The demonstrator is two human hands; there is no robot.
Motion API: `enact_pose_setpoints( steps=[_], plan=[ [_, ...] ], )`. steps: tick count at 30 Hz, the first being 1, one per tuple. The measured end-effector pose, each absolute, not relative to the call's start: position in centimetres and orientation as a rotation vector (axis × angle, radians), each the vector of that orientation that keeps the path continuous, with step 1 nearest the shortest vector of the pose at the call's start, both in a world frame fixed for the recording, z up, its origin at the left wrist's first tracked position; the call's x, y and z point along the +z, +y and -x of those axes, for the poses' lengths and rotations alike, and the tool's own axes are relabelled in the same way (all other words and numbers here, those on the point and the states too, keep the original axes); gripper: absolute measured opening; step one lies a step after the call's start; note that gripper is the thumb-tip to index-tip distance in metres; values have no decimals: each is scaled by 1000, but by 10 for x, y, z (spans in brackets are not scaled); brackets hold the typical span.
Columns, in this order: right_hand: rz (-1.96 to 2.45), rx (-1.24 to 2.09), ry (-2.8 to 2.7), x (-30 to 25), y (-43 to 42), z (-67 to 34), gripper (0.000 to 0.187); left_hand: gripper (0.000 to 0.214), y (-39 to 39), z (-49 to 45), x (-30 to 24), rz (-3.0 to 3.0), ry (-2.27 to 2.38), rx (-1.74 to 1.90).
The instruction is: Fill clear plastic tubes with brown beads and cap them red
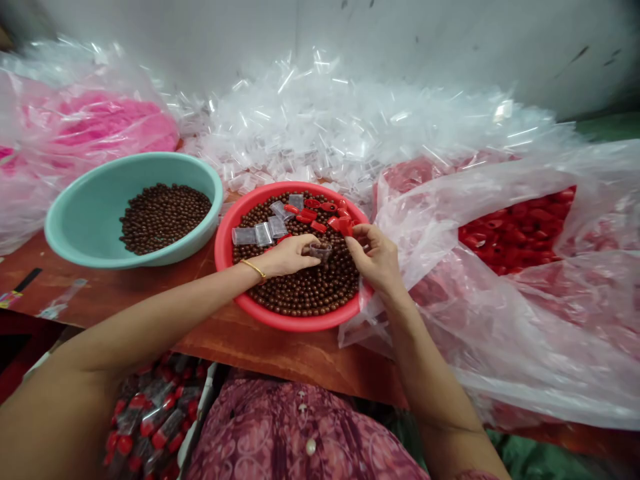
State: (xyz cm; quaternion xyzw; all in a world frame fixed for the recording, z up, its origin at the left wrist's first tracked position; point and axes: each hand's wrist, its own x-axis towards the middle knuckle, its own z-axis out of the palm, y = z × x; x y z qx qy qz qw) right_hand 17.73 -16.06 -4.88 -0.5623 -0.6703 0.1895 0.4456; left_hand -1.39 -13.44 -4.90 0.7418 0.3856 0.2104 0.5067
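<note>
- From my remote view, much of the work looks left: the red basin (235, 230) on the tabletop (260, 347) is full of brown beads (310, 290), and spare empty vials (255, 234) and loose caps lie on top.
- A teal basin (80, 220) holds more beads, and a bag of red caps (520, 233) sits at the right.
- I judge some are done: a box of capped vials (150, 417) lies below the tabletop edge.
- The left hand (287, 257) has a narrow grip, fingertips pinched on a clear vial (320, 252) just above the beads.
- The right hand (380, 260) has its grip curled tight, apparently pinching a red cap (347, 228) beside the vial.
</note>
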Motion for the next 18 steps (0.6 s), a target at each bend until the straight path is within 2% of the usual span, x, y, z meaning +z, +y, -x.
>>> enact_pose_setpoints(
  steps=[6, 12, 15, 18],
  plan=[
    [1279, 742, -1369, -49, -154, -177, 19, 25, -155, 38, -38, -1449, 904, 713],
    [1138, 1314, -1157, -21, -162, -155, 43, 30, -179, 50, -32, -1178, 814, 718],
    [1140, 1461, -1158, -17, -163, -143, 37, 32, -186, 53, -33, -1121, 796, 727],
    [1262, 1343, -1335, -26, -161, -136, 26, 32, -189, 54, -35, -1095, 803, 756]
  ],
)
